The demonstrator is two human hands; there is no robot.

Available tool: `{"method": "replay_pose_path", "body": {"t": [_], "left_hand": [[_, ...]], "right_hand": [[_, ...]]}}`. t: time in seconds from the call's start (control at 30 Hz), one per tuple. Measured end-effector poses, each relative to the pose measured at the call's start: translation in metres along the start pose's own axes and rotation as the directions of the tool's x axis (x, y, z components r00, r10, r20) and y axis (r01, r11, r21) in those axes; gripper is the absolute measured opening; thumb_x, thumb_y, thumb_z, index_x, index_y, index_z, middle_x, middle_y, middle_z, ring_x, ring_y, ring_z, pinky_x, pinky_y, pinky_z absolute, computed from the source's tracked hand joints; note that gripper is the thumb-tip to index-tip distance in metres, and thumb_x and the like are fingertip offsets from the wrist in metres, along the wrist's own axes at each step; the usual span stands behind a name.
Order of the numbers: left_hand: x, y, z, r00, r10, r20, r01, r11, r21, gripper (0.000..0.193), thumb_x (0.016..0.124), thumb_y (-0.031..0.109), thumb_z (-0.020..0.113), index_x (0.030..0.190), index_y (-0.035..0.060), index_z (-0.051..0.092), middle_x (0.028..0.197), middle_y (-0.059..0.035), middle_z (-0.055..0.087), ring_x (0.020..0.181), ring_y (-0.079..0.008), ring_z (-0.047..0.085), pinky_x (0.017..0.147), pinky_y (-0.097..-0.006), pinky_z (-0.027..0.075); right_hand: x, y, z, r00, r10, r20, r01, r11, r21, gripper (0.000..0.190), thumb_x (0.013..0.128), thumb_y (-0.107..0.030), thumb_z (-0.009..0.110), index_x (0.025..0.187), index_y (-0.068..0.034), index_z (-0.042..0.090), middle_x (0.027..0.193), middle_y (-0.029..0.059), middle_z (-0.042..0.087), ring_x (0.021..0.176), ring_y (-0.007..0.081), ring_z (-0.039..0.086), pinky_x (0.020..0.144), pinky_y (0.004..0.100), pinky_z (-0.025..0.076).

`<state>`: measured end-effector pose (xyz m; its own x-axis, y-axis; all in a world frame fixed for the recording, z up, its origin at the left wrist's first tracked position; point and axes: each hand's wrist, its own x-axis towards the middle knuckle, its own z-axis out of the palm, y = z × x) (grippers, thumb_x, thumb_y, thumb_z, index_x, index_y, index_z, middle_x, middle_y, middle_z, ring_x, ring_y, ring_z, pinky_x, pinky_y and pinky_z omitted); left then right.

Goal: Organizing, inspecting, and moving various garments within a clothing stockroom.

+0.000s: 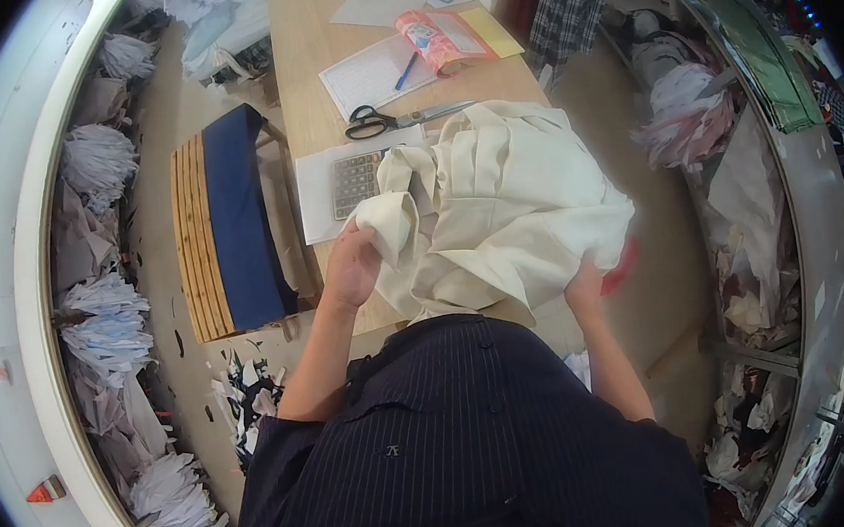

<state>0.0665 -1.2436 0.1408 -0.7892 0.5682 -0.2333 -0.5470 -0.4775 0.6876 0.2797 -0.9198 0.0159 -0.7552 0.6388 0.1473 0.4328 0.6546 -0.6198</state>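
Note:
A cream fabric garment [514,195] lies bunched and folded over the near part of a wooden table [305,48], its near edge against my body. My left hand [353,266] grips a folded end of it at the left. My right hand [584,287] holds its lower right side, with the fingers partly hidden by the cloth. A grey calculator [355,185] rests on white paper [317,212] beside my left hand, partly under the cloth. Black-handled scissors [402,121] lie just beyond the garment, blades pointing right.
Farther up the table are a printed sheet [368,76], a blue pen [406,71] and an open pink booklet [440,43]. A wooden slatted chair [198,238] with blue cloth [237,219] stands left. Shelves with bundled paper pieces [101,163] line both sides; checked fabric [573,5] hangs at the back right.

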Motion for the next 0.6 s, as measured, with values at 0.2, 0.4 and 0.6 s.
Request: {"method": "replay_pose_path", "body": {"t": [0.2,0.4,0.6], "left_hand": [[0.000,-0.001,-0.002,1.000,0.001,0.016,-0.001,0.999,0.033,0.042,0.086,0.009,0.045,0.127,-0.0013,0.044,0.121,-0.0101,0.056,0.111,-0.0217,0.055,0.097,-0.0356,0.041],[0.000,-0.001,-0.003,1.000,0.012,-0.011,-0.012,1.000,0.020,0.042,0.087,0.008,0.045,0.128,-0.0017,0.043,0.122,-0.0103,0.055,0.111,-0.0215,0.054,0.097,-0.0362,0.042],[-0.001,-0.002,-0.004,1.000,0.008,-0.023,-0.010,0.995,-0.098,0.043,0.090,0.012,0.042,0.131,-0.0004,0.039,0.128,-0.0111,0.051,0.117,-0.0228,0.051,0.100,-0.0375,0.041]], "right_hand": [[-0.001,0.003,0.001,1.000,-0.022,-0.008,0.023,1.000,0.015,0.021,0.083,-0.005,0.043,0.102,0.002,0.047,0.093,0.0294,0.059,0.090,0.0497,0.055,0.075,0.0519,0.043],[-0.002,0.006,0.003,1.000,0.011,0.007,-0.011,1.000,-0.007,0.028,0.084,-0.006,0.043,0.110,0.003,0.048,0.097,0.0296,0.059,0.092,0.0493,0.055,0.077,0.0506,0.044],[0.019,-0.027,-0.016,0.999,-0.028,0.025,0.027,0.999,0.033,0.038,0.085,-0.014,0.050,0.119,0.002,0.049,0.104,0.0269,0.061,0.098,0.0453,0.057,0.081,0.0467,0.045]]}}
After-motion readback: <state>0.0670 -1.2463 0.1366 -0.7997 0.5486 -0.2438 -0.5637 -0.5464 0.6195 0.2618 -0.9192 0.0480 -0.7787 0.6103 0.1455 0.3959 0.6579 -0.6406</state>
